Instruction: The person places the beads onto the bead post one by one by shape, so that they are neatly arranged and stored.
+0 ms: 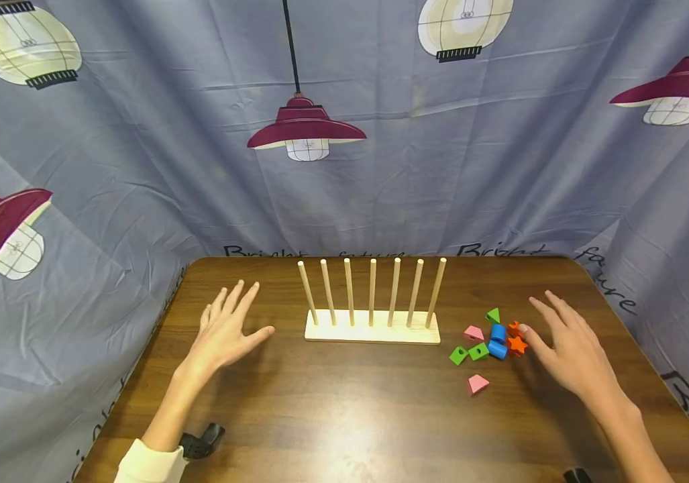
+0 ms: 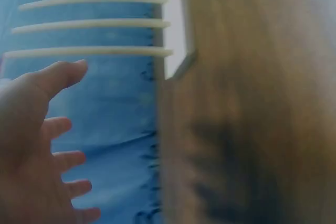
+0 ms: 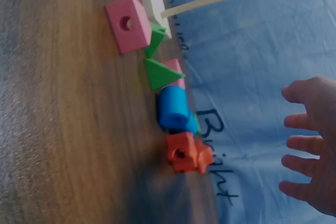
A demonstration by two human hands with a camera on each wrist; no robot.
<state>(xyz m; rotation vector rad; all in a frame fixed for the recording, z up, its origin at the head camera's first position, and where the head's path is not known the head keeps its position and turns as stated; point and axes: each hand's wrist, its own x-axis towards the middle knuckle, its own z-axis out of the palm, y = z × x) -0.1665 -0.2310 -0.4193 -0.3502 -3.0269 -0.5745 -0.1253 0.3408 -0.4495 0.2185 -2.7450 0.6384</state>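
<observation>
A pale wooden peg rack (image 1: 373,333) with a row of several upright dowels stands toward the back of the table. To its left my left hand (image 1: 223,335) hovers with fingers spread, holding nothing. On the right, my right hand (image 1: 579,355) is held over the table, fingers extended, its thumb close to the orange star beads (image 1: 517,345). Beside those lie blue cylinder beads (image 1: 498,349), green triangular beads (image 1: 478,351) and pink beads (image 1: 478,384). A hole shows in the nearest pink block (image 3: 129,23) in the right wrist view.
The brown wooden table (image 1: 332,409) has rounded back corners. A grey-blue curtain (image 1: 380,194) with printed lamps hangs right behind it. A black device (image 1: 202,441) is by the left wrist, and another dark piece (image 1: 577,475) shows at the bottom right.
</observation>
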